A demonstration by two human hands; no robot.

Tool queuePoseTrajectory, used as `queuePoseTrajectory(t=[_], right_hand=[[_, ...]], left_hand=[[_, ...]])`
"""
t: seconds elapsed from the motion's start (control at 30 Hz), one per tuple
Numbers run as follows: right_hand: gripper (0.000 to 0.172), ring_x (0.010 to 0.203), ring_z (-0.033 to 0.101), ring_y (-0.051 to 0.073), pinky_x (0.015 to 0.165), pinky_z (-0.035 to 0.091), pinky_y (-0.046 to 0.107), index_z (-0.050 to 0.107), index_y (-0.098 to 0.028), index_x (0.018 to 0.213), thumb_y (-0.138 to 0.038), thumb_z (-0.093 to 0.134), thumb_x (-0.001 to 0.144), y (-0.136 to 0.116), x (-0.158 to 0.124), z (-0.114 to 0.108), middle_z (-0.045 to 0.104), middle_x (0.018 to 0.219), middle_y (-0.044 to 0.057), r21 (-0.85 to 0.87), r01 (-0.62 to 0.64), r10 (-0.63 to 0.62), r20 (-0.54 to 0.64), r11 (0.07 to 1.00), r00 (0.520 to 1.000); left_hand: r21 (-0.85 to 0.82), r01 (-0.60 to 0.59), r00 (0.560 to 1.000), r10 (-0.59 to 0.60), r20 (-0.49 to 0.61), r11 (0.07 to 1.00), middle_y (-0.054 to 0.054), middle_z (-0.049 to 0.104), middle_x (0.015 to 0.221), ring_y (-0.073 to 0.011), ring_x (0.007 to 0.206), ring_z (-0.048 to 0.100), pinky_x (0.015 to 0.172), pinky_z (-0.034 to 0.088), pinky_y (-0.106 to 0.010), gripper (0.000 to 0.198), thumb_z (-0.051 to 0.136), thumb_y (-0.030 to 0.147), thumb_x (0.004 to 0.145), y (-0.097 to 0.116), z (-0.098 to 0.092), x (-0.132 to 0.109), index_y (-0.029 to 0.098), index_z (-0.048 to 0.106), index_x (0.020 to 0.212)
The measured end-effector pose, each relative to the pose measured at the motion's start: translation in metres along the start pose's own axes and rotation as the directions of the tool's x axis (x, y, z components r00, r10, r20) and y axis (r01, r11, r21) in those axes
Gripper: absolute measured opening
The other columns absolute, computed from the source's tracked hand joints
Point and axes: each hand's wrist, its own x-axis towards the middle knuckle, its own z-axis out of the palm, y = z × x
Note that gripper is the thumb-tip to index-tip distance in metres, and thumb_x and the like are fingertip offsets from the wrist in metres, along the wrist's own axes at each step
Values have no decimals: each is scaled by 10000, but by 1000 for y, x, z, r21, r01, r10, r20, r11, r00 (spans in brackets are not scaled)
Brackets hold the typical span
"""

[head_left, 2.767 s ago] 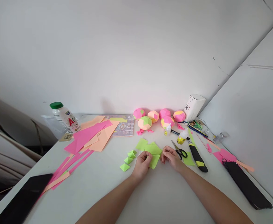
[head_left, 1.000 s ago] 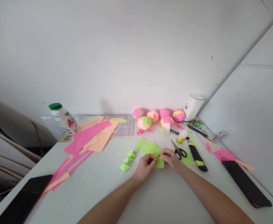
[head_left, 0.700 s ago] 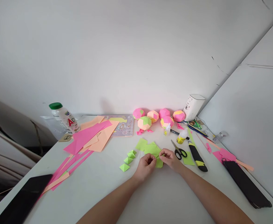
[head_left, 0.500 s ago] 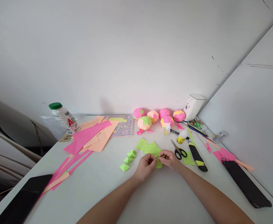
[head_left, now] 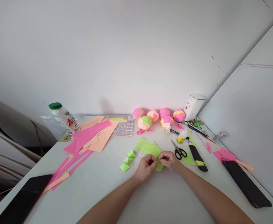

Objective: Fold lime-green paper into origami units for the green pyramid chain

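Note:
My left hand [head_left: 146, 166] and my right hand [head_left: 170, 160] face each other over the table, fingertips almost meeting. Each is closed in a pinch on a small piece of green paper [head_left: 158, 157], mostly covered by the fingers. Just below the fingertips more green paper [head_left: 159, 167] shows; whether it joins the pinched piece I cannot tell. Flat green paper squares [head_left: 151, 149] lie just beyond the hands. Left of my left hand stands a short row of folded green paper pyramids [head_left: 128, 160]. Scissors [head_left: 179, 152] lie right of my right hand.
A black-and-yellow utility knife [head_left: 197, 158], glue bottles [head_left: 182, 137] and a marker [head_left: 175, 133] lie to the right. Several paper balls [head_left: 144, 123] line the wall. Pink and orange sheets [head_left: 85, 137], a white bottle [head_left: 65, 118] and a black tablet-like slab [head_left: 22, 199] are left.
The fingertips have shifted slightly, my right hand moving a little down. The green paper below them has turned slightly. Everything else stays put.

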Motion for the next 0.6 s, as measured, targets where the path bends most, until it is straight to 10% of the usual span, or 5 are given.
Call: queuePoseTrajectory(t=[0.23, 0.6], right_hand=[[119, 519, 475, 119, 494, 402, 242, 544, -179, 655, -270, 560, 730, 0, 3, -5, 498, 588, -18, 215, -28, 46, -77, 976, 996], [79, 514, 430, 96, 482, 345, 218, 594, -160, 637, -185, 565, 707, -2, 0, 2, 484, 565, -29, 57, -38, 39, -22, 998, 999]], left_hand=[[-93, 14, 998, -20, -66, 996, 62, 347, 543, -80, 490, 300, 470, 226, -208, 220, 550, 344, 707, -7, -2, 3, 184, 416, 636], [-75, -18, 999, 15, -46, 997, 60, 353, 543, -78, 494, 302, 477, 231, -211, 243, 573, 349, 706, -6, -1, 2, 177, 424, 623]])
